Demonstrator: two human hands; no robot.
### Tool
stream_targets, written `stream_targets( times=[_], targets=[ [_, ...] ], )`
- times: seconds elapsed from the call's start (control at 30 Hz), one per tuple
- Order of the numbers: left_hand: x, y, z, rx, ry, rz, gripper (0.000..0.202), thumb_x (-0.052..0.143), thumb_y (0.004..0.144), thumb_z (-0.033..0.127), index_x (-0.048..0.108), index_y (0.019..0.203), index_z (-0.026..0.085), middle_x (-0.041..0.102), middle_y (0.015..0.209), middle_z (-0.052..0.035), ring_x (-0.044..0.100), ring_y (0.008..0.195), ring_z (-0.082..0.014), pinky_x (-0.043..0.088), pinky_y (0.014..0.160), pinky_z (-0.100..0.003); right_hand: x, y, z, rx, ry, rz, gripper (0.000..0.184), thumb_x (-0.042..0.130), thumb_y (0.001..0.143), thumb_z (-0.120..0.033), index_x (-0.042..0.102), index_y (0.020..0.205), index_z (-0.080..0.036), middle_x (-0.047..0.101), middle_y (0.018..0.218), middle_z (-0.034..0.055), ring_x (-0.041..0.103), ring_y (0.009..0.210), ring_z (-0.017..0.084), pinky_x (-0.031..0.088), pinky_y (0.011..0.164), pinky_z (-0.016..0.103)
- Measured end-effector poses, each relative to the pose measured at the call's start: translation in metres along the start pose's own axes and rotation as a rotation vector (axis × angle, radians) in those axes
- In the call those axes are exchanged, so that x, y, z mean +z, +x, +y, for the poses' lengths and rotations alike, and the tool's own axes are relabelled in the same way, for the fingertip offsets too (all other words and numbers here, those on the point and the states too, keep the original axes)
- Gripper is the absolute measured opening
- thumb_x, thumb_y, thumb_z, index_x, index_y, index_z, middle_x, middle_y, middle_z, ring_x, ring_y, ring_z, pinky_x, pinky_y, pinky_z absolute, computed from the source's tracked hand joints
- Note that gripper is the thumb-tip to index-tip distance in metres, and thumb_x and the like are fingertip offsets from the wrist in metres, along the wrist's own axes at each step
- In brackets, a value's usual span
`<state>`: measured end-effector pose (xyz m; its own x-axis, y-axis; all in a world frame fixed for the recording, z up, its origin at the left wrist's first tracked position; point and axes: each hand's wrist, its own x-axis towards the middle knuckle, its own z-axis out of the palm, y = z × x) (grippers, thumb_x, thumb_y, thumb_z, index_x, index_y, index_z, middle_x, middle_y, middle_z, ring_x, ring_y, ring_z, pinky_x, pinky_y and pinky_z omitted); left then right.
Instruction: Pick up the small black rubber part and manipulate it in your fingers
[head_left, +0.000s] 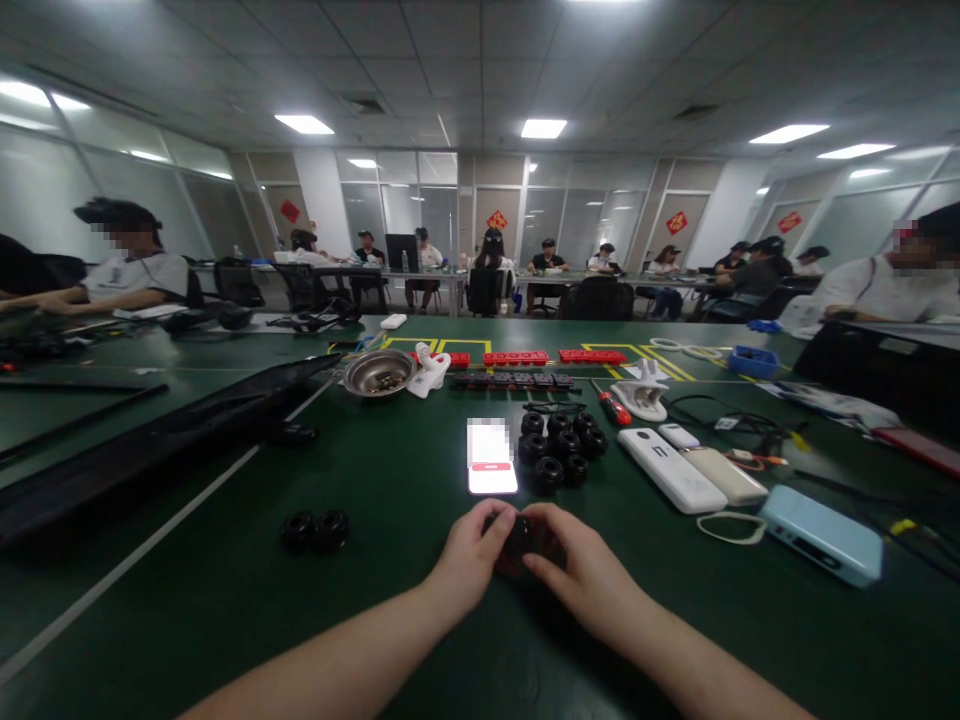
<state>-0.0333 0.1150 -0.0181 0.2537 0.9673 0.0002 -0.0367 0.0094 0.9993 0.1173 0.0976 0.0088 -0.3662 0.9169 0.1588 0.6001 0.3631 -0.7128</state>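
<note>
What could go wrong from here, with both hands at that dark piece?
The dark piece between the left hand and right hand might slip and strike the lit phone just beyond. A stray knuckle could also nudge the nearby cluster of round black parts and scatter them.

The left forearm (360, 650) and right forearm (690, 650) are bare along their whole visible length, smooth in outline, broader toward the near side of the bench (247, 600) and tapering evenly to slimmer wrists. The left grip (471, 552) and right grip (581, 562) are ungloved hands with slender, rounded fingers. The left thumbnail (510, 513) looks short and plain, though dim light and blur leave that unsure.
</note>
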Motion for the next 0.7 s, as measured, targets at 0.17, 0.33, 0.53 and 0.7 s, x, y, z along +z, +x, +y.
stream_targets(
  times=[0.17,0.33,0.53,0.7],
  targets=[
    [0.0012,-0.0046,0.0063,0.049,0.051,0.005,0.027,0.050,0.072,0.041,0.052,0.082,0.016,0.053,0.073,-0.0005,0.052,0.066,-0.0143,0.044,0.053,-0.022,-0.0008,0.0000,-0.0003,0.057,-0.064,-0.036,0.024,0.054,0.074,-0.034,0.050,0.093,-0.019,0.057,0.084,0.0016,0.052,0.073,0.015,0.039,0.063,0.025],
    [0.0015,-0.0024,0.0015,-0.022,0.006,-0.030,0.032,0.047,0.073,0.044,0.050,0.086,0.015,0.051,0.073,0.0004,0.051,0.054,-0.0111,0.043,0.047,-0.022,0.0004,0.0032,0.0028,0.048,-0.056,-0.054,0.017,0.043,0.081,-0.031,0.053,0.079,-0.018,0.056,0.073,0.0010,0.051,0.067,0.014,0.038,0.061,0.025],
    [-0.0004,-0.0031,0.0032,0.042,0.049,0.005,0.026,0.048,0.074,0.040,0.053,0.079,0.015,0.052,0.070,-0.0002,0.051,0.062,-0.0125,0.042,0.050,-0.020,-0.0006,-0.0002,-0.0008,0.010,-0.027,-0.013,0.031,0.057,0.071,-0.029,0.047,0.099,-0.020,0.055,0.091,0.0021,0.050,0.080,0.016,0.039,0.070,0.026],
    [0.0016,-0.0058,0.0045,0.066,-0.011,0.040,0.027,0.047,0.074,0.041,0.051,0.081,0.016,0.050,0.071,0.0003,0.051,0.062,-0.0130,0.045,0.049,-0.021,-0.0013,0.0011,0.0017,0.032,-0.062,-0.059,0.029,0.033,0.085,-0.037,0.051,0.074,-0.018,0.055,0.070,0.0006,0.050,0.065,0.014,0.038,0.059,0.025]
  ],
)
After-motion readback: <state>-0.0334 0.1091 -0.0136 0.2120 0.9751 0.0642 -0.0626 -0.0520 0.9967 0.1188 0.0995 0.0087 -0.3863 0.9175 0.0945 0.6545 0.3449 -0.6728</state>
